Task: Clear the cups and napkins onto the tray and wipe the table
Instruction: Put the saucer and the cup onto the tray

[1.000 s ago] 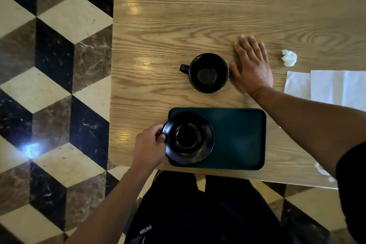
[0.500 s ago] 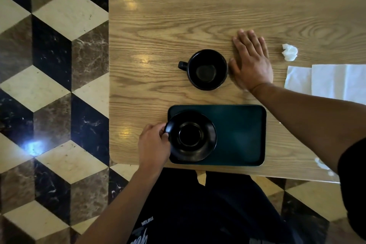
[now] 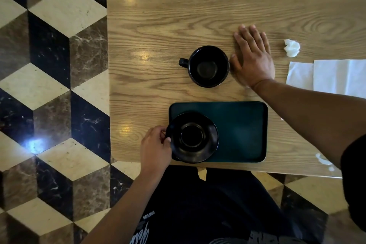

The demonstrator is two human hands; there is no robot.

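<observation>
Cup (image 3: 209, 66) and napkins (image 3: 326, 76) remain on counter (image 3: 178, 16); I note saucer (image 3: 193, 137) on tray (image 3: 237, 130), pinched by left hand (image 3: 155, 147); right hand (image 3: 253, 59) flat, empty. Wiping outstanding.

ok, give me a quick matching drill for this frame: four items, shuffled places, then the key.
Things:
1. cup
2. saucer
3. crumpled tissue
4. flat napkins

Places:
A. on the left end of the tray, its edge pinched by the left hand
B. at the table's right edge, running out of view
C. on the bare table, just left of the flat right hand
D. on the table beyond the napkins, right of the right hand

Pairs: 1-C, 2-A, 3-D, 4-B
</observation>
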